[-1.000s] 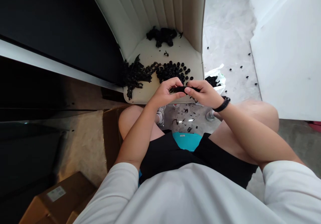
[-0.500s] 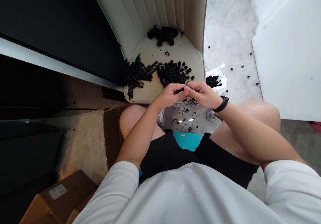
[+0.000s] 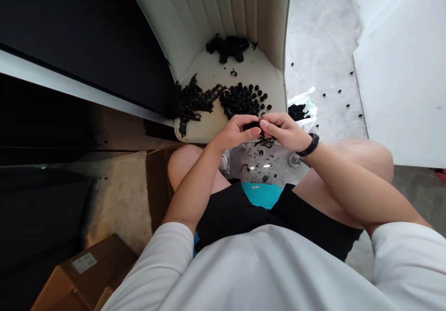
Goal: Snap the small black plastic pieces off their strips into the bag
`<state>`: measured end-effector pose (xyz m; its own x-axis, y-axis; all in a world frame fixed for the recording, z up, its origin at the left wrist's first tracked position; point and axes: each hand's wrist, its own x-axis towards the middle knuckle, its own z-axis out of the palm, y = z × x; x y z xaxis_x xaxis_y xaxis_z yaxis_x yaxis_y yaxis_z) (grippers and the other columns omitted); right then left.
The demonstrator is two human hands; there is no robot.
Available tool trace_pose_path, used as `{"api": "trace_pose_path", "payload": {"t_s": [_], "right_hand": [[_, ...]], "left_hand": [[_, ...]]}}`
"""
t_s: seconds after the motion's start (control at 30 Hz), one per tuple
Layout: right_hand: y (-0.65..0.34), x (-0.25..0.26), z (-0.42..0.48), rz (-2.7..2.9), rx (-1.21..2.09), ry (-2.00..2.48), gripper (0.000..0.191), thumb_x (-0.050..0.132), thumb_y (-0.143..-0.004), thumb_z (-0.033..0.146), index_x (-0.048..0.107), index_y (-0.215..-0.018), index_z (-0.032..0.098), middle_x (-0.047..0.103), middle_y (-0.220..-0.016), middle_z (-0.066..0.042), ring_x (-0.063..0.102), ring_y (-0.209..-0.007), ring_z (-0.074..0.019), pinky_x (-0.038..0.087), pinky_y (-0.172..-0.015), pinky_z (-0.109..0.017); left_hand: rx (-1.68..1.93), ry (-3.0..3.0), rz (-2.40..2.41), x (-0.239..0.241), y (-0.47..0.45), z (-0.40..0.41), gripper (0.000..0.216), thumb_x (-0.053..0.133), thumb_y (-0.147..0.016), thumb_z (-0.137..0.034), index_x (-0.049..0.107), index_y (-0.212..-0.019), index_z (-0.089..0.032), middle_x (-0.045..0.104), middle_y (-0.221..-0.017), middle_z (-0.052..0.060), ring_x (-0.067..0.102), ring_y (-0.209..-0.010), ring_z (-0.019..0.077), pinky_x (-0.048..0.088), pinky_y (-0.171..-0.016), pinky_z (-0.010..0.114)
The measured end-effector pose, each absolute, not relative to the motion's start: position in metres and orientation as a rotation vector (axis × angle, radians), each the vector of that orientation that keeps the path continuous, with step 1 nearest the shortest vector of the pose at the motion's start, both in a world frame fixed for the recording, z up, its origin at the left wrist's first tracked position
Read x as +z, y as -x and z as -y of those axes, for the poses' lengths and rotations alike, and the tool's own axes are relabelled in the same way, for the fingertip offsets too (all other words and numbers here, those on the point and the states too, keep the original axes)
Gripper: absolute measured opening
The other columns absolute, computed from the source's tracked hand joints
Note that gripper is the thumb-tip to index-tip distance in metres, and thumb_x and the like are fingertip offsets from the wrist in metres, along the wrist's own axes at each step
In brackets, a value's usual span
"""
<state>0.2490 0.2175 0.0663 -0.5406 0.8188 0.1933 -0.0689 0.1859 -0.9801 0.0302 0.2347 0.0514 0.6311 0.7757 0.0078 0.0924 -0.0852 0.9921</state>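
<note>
My left hand (image 3: 234, 132) and my right hand (image 3: 284, 130) meet in front of me, both pinched on a small black plastic piece (image 3: 253, 126) held between the fingertips. A black band sits on my right wrist. Just beyond the hands is a cream chair seat (image 3: 212, 125). On it lie a heap of small black round parts (image 3: 242, 101), a tangle of black plastic strips (image 3: 191, 102) to the left and another black clump (image 3: 227, 48) at the back.
A white plastic bag (image 3: 302, 112) with black parts sits on the floor right of the chair. Loose black bits (image 3: 258, 164) are scattered on the grey floor. Cardboard boxes (image 3: 85, 269) stand at lower left. A white panel (image 3: 400, 69) rises on the right.
The black piece showed as a longer strip stretched between my hands a second ago. My fingertips have since come closer together around it, and only a short bit shows.
</note>
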Motion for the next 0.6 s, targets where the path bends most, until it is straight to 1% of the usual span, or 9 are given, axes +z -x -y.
{"api": "trace_pose_path", "payload": {"t_s": [0.07, 0.13, 0.2, 0.23, 0.3, 0.33, 0.43, 0.5, 0.6], "right_hand": [[-0.2494, 0.0641, -0.2192, 1.702, 1.428, 0.773, 0.062, 0.058, -0.107, 0.073, 0.053, -0.073, 0.021, 0.048, -0.066, 0.003, 0.040, -0.061, -0.0116, 0.033, -0.057, -0.031], [-0.2505, 0.0624, -0.2213, 1.698, 1.388, 0.841, 0.062, 0.057, -0.108, 0.074, 0.053, -0.074, 0.022, 0.049, -0.067, 0.003, 0.041, -0.062, -0.0125, 0.033, -0.058, -0.031], [-0.2515, 0.0611, -0.2232, 1.695, 1.343, 0.901, 0.062, 0.055, -0.108, 0.074, 0.052, -0.075, 0.022, 0.050, -0.069, 0.002, 0.042, -0.064, -0.0136, 0.034, -0.060, -0.032], [-0.2516, 0.0605, -0.2238, 1.700, 1.321, 0.921, 0.062, 0.054, -0.109, 0.074, 0.052, -0.075, 0.022, 0.051, -0.070, 0.002, 0.043, -0.064, -0.0140, 0.034, -0.061, -0.032], [-0.2511, 0.0592, -0.2242, 1.724, 1.289, 0.935, 0.062, 0.052, -0.110, 0.074, 0.051, -0.075, 0.022, 0.051, -0.071, 0.001, 0.044, -0.066, -0.0147, 0.035, -0.062, -0.033], [-0.2504, 0.0586, -0.2240, 1.735, 1.283, 0.934, 0.062, 0.051, -0.110, 0.074, 0.051, -0.076, 0.022, 0.051, -0.071, 0.001, 0.044, -0.066, -0.0148, 0.035, -0.063, -0.033], [-0.2483, 0.0571, -0.2226, 1.758, 1.279, 0.925, 0.063, 0.049, -0.110, 0.075, 0.050, -0.076, 0.022, 0.050, -0.071, 0.001, 0.044, -0.066, -0.0149, 0.035, -0.063, -0.032], [-0.2478, 0.0566, -0.2218, 1.784, 1.270, 0.923, 0.063, 0.048, -0.111, 0.074, 0.050, -0.075, 0.022, 0.049, -0.070, 0.002, 0.043, -0.066, -0.0147, 0.035, -0.063, -0.032], [-0.2485, 0.0565, -0.2215, 1.837, 1.249, 0.908, 0.063, 0.046, -0.112, 0.073, 0.053, -0.075, 0.022, 0.049, -0.068, 0.002, 0.043, -0.066, -0.0145, 0.035, -0.064, -0.032]], "left_hand": [[0.761, -1.679, -0.837, 0.0510, -0.0314, -0.2375, 0.060, 0.076, -0.089, -0.081, 0.074, -0.095, -0.021, 0.068, -0.086, 0.003, 0.062, -0.081, 0.0160, 0.055, -0.075, 0.032], [0.924, -1.753, -1.010, 0.0506, -0.0327, -0.2410, 0.062, 0.082, -0.081, -0.083, 0.070, -0.094, -0.023, 0.064, -0.086, 0.002, 0.060, -0.085, 0.0168, 0.052, -0.076, 0.032], [1.050, -1.799, -1.166, 0.0507, -0.0330, -0.2435, 0.065, 0.087, -0.074, -0.083, 0.065, -0.088, -0.024, 0.057, -0.080, 0.000, 0.056, -0.081, 0.0170, 0.048, -0.071, 0.032], [1.067, -1.821, -1.205, 0.0511, -0.0327, -0.2437, 0.065, 0.089, -0.073, -0.083, 0.062, -0.083, -0.024, 0.053, -0.075, -0.001, 0.052, -0.076, 0.0165, 0.045, -0.067, 0.033], [1.012, -1.863, -1.181, 0.0527, -0.0317, -0.2418, 0.063, 0.087, -0.078, -0.079, 0.058, -0.074, -0.023, 0.043, -0.065, -0.003, 0.043, -0.065, 0.0144, 0.036, -0.060, 0.033], [0.966, -1.876, -1.139, 0.0536, -0.0311, -0.2399, 0.062, 0.084, -0.083, -0.077, 0.057, -0.071, -0.023, 0.041, -0.062, -0.004, 0.039, -0.061, 0.0134, 0.033, -0.058, 0.033], [0.855, -1.877, -1.020, 0.0544, -0.0305, -0.2347, 0.060, 0.077, -0.092, -0.073, 0.060, -0.068, -0.021, 0.045, -0.060, -0.003, 0.038, -0.058, 0.0116, 0.029, -0.056, 0.032], [0.819, -1.825, -0.977, 0.0527, -0.0310, -0.2343, 0.063, 0.079, -0.090, -0.075, 0.059, -0.067, -0.020, 0.047, -0.060, -0.003, 0.038, -0.057, 0.0107, 0.028, -0.055, 0.031], [0.741, -1.703, -0.941, 0.0494, -0.0323, -0.2387, 0.068, 0.080, -0.085, -0.081, 0.060, -0.065, -0.019, 0.044, -0.058, -0.004, 0.034, -0.055, 0.0095, 0.025, -0.054, 0.030]]}}
